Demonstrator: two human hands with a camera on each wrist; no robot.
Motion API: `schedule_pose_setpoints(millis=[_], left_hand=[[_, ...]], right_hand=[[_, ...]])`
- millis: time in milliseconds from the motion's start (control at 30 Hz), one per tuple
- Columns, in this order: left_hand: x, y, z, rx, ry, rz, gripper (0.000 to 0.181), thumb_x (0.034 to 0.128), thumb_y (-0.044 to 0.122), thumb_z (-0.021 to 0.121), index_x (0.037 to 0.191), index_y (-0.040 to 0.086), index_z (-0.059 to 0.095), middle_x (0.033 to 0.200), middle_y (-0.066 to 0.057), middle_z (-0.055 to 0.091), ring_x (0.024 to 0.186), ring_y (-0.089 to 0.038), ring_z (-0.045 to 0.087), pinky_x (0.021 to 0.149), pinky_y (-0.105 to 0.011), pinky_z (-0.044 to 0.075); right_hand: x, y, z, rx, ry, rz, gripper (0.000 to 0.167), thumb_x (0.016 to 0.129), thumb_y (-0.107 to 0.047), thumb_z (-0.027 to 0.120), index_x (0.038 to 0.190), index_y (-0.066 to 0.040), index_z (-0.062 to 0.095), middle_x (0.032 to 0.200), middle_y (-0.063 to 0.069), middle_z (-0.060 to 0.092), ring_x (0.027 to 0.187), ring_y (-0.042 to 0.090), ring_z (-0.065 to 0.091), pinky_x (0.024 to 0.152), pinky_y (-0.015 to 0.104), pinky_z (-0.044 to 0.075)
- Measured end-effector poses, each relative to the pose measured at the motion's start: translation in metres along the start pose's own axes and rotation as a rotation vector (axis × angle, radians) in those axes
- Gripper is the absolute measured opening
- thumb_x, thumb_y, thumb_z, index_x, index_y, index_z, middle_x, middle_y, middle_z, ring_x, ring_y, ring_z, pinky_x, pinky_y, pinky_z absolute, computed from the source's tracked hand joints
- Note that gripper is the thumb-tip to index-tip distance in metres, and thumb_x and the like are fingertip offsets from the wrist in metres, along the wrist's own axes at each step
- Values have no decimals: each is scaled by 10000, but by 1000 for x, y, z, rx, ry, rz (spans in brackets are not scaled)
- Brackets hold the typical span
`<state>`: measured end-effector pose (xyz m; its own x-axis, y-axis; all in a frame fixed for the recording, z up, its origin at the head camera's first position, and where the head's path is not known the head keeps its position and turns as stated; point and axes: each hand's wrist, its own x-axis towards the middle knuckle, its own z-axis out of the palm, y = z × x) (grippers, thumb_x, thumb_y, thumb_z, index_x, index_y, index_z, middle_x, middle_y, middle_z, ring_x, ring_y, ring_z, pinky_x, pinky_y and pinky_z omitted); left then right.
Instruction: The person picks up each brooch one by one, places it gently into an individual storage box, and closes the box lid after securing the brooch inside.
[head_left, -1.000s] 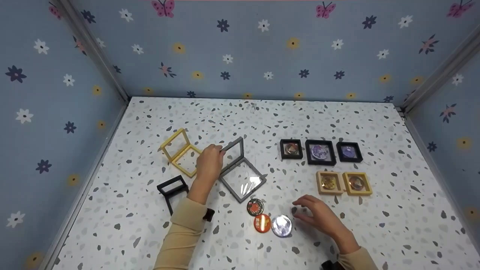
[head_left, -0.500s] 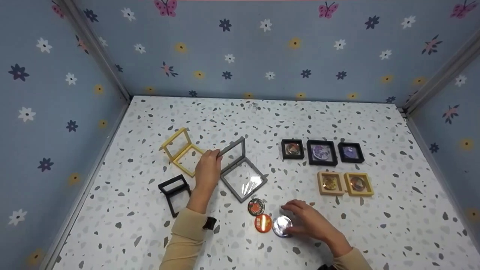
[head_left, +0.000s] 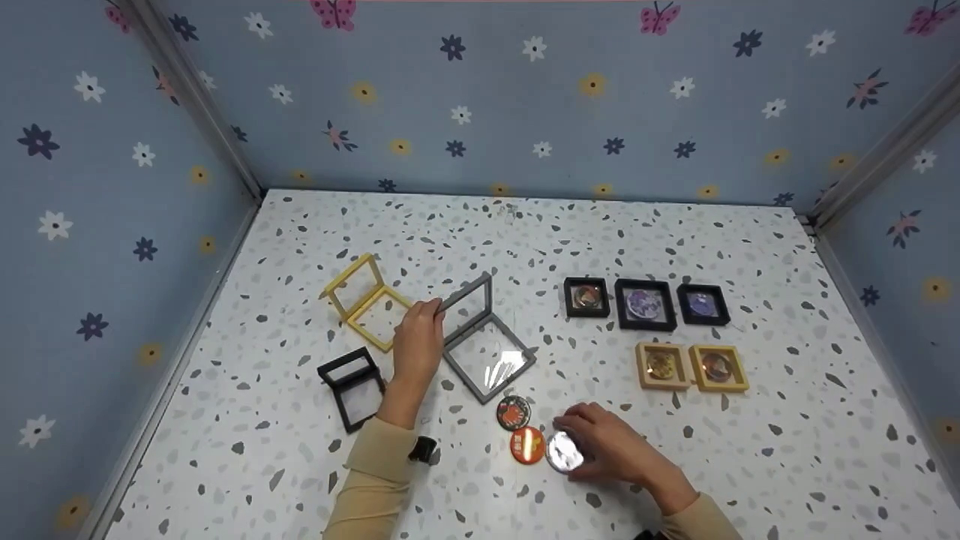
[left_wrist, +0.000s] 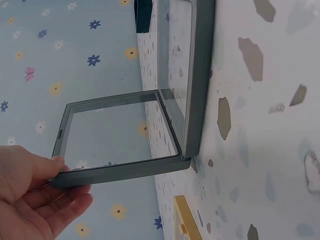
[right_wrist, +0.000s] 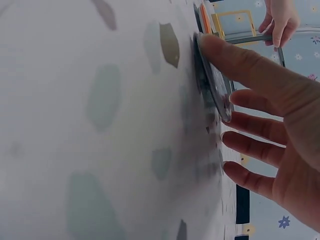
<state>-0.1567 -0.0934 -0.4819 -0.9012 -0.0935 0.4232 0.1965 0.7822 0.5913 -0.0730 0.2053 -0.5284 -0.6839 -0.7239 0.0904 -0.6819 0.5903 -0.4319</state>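
My left hand (head_left: 418, 341) pinches the raised lid of a grey square display frame (head_left: 466, 382), thumb on one face and fingers behind. The left wrist view shows this grip at the lid's corner, with clear film inside the frame (left_wrist: 120, 172). On the table, my right hand (head_left: 619, 446) holds a shiny purple-white round badge (head_left: 562, 453) by its edges. In the right wrist view, thumb and fingers touch opposite edges of this badge (right_wrist: 214, 80), which looks slightly tilted. Beside it lie an orange badge (head_left: 527, 445) and a dark badge with a red design (head_left: 514, 412).
Left of the grey frame stand an opened yellow frame (head_left: 367, 341) and an opened black frame (head_left: 345, 405). At right, several filled frames lie in two rows, including a large black one (head_left: 645, 327) and a yellow one (head_left: 742, 381). Patterned walls (head_left: 510, 97) enclose the table.
My right hand has moved left to the purple-white badge and closed its thumb and fingers on the edges. My left hand has stayed at the grey lid.
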Motion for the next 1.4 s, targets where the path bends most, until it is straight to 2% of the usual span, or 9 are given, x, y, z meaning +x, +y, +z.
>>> schedule_pose_setpoints(millis=[267, 500, 667, 967, 1200, 1400], left_hand=[[-1, 0, 1, -11, 15, 3, 181, 836, 29, 584, 997, -45, 624, 877, -137, 609, 808, -265, 595, 643, -384, 488], [-2, 1, 2, -9, 15, -16, 182, 843, 40, 578, 999, -43, 622, 884, -136, 611, 829, -261, 593, 663, -388, 479], [-2, 0, 2, -23, 17, -7, 179, 844, 34, 574, 996, -47, 622, 869, -136, 608, 819, -257, 593, 676, -374, 481], [-3, -2, 3, -27, 23, 0, 184, 848, 38, 569, 1005, -44, 622, 866, -130, 607, 812, -257, 591, 671, -368, 480], [-2, -2, 3, -25, 28, 5, 185, 845, 38, 574, 1004, -42, 623, 849, -128, 603, 801, -256, 588, 674, -354, 481], [-2, -2, 3, -23, 33, 16, 183, 842, 37, 577, 1001, -41, 624, 849, -129, 605, 800, -258, 588, 670, -350, 485]], right_hand=[[0, -1, 2, 23, -10, -24, 637, 568, -320, 801, 1114, -68, 590, 1035, 16, 514, 896, 131, 493, 785, 312, 441], [1, -6, 2, 83, -68, 36, 625, 608, -263, 777, 1151, -37, 564, 1070, 22, 494, 895, 113, 488, 786, 291, 442], [3, -6, -2, 117, -92, 40, 609, 636, -246, 759, 1157, -6, 553, 1086, 45, 485, 916, 121, 492, 812, 289, 443], [16, 1, -15, 98, -15, -27, 642, 618, -254, 780, 1148, 25, 551, 1066, 66, 497, 878, 125, 501, 767, 276, 452], [36, 1, -24, 71, 50, 23, 590, 688, -265, 737, 1165, 22, 541, 1099, 92, 491, 945, 170, 511, 808, 310, 448], [61, -2, -22, 94, 132, 77, 580, 690, -242, 742, 1156, 35, 536, 1075, 87, 491, 918, 170, 509, 779, 319, 450]])
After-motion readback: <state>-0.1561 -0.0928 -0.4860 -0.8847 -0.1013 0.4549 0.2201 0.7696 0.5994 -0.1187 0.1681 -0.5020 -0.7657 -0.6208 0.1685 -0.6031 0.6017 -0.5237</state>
